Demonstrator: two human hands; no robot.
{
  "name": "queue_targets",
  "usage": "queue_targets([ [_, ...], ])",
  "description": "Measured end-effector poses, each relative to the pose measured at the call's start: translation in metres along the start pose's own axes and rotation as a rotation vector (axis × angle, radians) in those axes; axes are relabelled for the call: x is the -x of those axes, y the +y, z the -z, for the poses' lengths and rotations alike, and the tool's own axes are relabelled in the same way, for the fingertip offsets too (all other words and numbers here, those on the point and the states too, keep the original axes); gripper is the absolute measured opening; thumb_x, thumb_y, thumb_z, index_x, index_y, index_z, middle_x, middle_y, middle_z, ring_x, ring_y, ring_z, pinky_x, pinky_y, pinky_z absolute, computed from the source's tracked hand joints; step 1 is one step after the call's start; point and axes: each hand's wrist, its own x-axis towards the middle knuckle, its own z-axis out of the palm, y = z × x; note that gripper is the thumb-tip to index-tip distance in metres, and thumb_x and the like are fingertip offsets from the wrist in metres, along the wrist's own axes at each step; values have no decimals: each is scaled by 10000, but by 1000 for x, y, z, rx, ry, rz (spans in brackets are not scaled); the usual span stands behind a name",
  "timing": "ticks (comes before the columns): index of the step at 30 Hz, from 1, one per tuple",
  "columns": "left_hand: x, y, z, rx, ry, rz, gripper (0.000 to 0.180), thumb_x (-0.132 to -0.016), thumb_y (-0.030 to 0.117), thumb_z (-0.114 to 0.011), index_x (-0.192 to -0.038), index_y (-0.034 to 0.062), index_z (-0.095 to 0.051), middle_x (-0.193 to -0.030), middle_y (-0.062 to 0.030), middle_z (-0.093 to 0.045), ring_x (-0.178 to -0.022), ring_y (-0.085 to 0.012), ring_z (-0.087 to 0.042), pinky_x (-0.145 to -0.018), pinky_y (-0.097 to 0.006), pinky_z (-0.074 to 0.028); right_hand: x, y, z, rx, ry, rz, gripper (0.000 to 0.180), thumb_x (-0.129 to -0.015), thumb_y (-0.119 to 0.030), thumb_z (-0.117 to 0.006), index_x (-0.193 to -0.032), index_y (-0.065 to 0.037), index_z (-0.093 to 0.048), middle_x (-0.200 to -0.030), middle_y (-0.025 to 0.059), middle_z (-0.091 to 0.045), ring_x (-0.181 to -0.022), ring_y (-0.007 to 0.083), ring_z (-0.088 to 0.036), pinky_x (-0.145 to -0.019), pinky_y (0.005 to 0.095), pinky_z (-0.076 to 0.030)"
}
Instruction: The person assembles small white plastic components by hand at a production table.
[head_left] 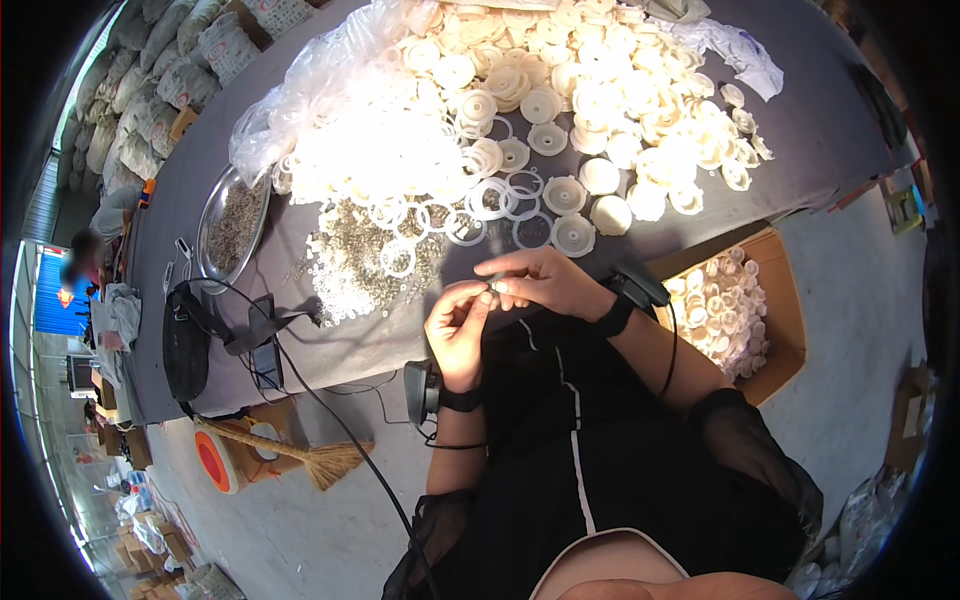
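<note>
My left hand (pixel 457 335) and my right hand (pixel 558 284) meet fingertip to fingertip at the near edge of the table. Both are closed in a pinch around something tiny and dark, too small to make out. Just beyond them, white plastic rings (pixel 467 228) lie loose on the cloth. To their left spreads a heap of small metal and clear pieces (pixel 362 262). Round cream-coloured plastic discs (pixel 573 236) with raised centres start beyond my right hand and pile up toward the back. Strong light washes out the middle of the pile.
A clear plastic bag (pixel 330 75) sits at the back left, above a metal tray (pixel 207 235) of small parts. A phone (pixel 267 365) and black cables lie at the left edge. Right of me stands a cardboard box (pixel 787 300) of white parts; a broom (pixel 325 462) is on the floor.
</note>
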Motion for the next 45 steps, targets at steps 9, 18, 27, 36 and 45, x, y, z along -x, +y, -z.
queue_targets([
  [9, 5, -6, 5, 194, -107, 101, 169, -820, -67, -565, -974, -6, -601, -927, -80, -609, -796, -139, -582, -752, -259, -467, 4, -8, -3, -319, -135, -156, 396, -847, -111, -565, -1228, -34, -491, -713, 34, -599, -584, 69, -550, -524, 174, -399],
  [18, 10, -1, -6, 199, -125, 161, 190, -810, -70, -574, -992, -16, -586, -925, -62, -582, -818, -131, -571, -746, -248, -459, 8, -3, -9, -372, -36, -176, 381, -830, -178, -619, -1165, -36, -506, -585, -37, -477, -513, 40, -419, -505, 185, -329],
  [27, 13, 4, 2, 334, 12, 75, 180, -821, -42, -562, -998, -12, -580, -944, -68, -568, -732, -118, -554, -689, -235, -462, 11, 25, -6, -1236, -582, 205, 405, -785, -482, -604, -935, -115, -521, -583, -56, -388, -561, 58, -345, -518, 184, -304],
  [36, 12, 9, -3, 189, -58, 9, 190, -797, -69, -577, -973, 0, -587, -938, -67, -550, -774, -116, -540, -700, -230, -464, 13, 9, -2, -1036, -444, 128, 310, -814, -383, -629, -891, -96, -540, -610, -40, -451, -565, 60, -399, -514, 184, -342],
  [45, -5, 18, -21, -480, -182, -249, 180, -757, -46, -645, -931, -5, -627, -910, -77, -566, -837, -147, -558, -756, -252, -445, 27, 7, 6, -371, 38, -130, 223, -852, -187, -605, -985, -11, -573, -798, 29, -613, -680, 73, -561, -621, 196, -456],
])
